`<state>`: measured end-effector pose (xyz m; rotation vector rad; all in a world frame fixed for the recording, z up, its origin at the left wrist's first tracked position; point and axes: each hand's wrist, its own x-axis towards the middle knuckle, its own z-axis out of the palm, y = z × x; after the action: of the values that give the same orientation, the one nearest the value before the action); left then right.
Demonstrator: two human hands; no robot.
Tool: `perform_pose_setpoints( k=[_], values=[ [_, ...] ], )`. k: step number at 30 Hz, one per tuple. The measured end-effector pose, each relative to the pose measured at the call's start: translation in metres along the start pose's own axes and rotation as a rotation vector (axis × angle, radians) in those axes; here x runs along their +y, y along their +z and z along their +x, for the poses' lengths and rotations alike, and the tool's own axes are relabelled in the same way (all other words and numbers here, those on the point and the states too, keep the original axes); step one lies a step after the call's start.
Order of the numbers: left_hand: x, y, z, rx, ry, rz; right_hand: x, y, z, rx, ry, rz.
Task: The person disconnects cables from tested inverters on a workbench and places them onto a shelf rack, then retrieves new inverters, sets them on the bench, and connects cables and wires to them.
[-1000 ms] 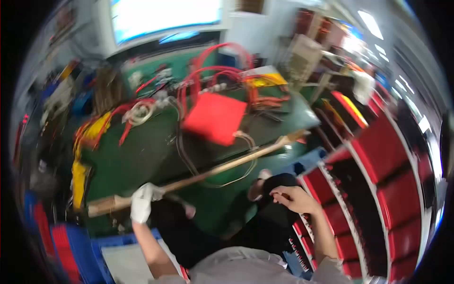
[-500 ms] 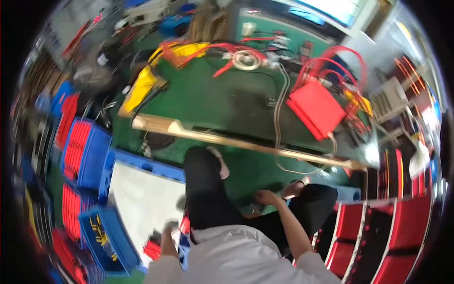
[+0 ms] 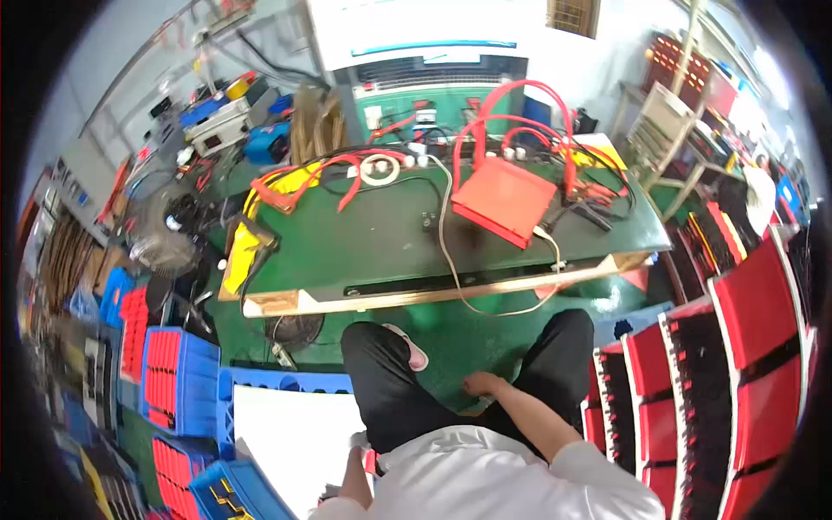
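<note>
My right hand [image 3: 485,384] is in front of my body, between my knees. Its fingers are curled in, and nothing shows in them. Low at the left, my left hand [image 3: 357,458] is beside my thigh, at the edge of a white board [image 3: 290,438]. Its fingers are mostly hidden, so their grip cannot be made out. A small red piece [image 3: 371,461] shows right beside that hand; its kind is unclear. Ahead on the green workbench [image 3: 381,234] lies a flat red box [image 3: 504,201], away from both hands, with a cable at its near corner.
Thick red cables [image 3: 529,91] loop behind the box. A yellow strip [image 3: 247,260] is at the bench's left end. Blue bins [image 3: 195,381] with red pieces stand at the left, and red-and-black stacked units [image 3: 650,364] at the right. A fan [image 3: 165,238] stands at the far left.
The view has swung, so the bench and bins appear shifted and sharper. My left hand now appears closer to my thigh; the red bundle beside it is mostly out of sight. My right hand stays between my knees.
</note>
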<state>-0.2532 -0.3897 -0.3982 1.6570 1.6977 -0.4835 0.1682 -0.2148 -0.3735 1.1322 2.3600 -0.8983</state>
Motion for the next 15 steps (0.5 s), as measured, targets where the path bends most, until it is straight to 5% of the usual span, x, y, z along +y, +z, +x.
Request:
perform_pose_setpoints(
  k=[3, 5, 6, 11, 12, 13, 14, 15],
  values=[
    [-0.023, 0.014, -0.001, -0.017, -0.084, 0.059, 0.013, 0.018, 0.017, -0.176, 0.131, 0.044],
    [-0.028, 0.028, -0.007, -0.008, -0.352, -0.461, 0.003, -0.002, 0.002, -0.179, 0.069, -0.012],
    [-0.046, 0.042, -0.007, 0.004, -0.064, -0.032, -0.006, -0.012, -0.01, -0.183, 0.035, -0.036],
    [-0.1, 0.117, -0.041, -0.026, -0.288, -0.235, 0.02, 0.012, 0.004, -0.109, 0.134, 0.064],
    [-0.108, 0.12, -0.057, -0.106, -0.4, -0.366, 0.082, 0.051, 0.031, -0.08, -0.312, -0.424],
    [-0.104, 0.143, -0.063, 0.173, -0.456, -0.306, 0.141, 0.089, 0.057, 0.198, -0.723, -0.935],
    [-0.098, 0.12, -0.093, 0.084, -0.59, -0.514, 0.08, 0.035, 0.026, -0.178, -0.381, -0.464],
    [-0.073, 0.061, -0.142, 0.01, -0.745, -0.699, 0.023, -0.021, -0.006, -0.329, 0.053, -0.032]
  ],
)
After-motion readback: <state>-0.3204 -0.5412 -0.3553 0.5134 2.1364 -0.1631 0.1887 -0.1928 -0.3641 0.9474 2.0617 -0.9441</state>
